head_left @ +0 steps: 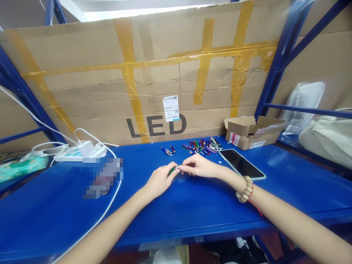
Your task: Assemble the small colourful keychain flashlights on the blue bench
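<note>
Both hands meet over the middle of the smooth blue table (192, 209). The left hand (159, 180) pinches one end of a small green cylinder (172, 170), and the right hand (199, 167), with a chunky bead bracelet (245, 189) at its wrist, closes its fingertips on the metal end. At one o'clock from them lies a heap of colourful metal cylinders (202, 145). A flat glossy tablet (242, 164) rests at three o'clock, with an open cardboard box (251, 135) beyond. A white power strip (82, 152) sits at ten o'clock.

We see bright even light, a blown-out white strip (132, 13) far above, soft sheen on the tabletop (192, 209), posts (277, 58) bowing at the edges, a pixelated patch (103, 178) left.
</note>
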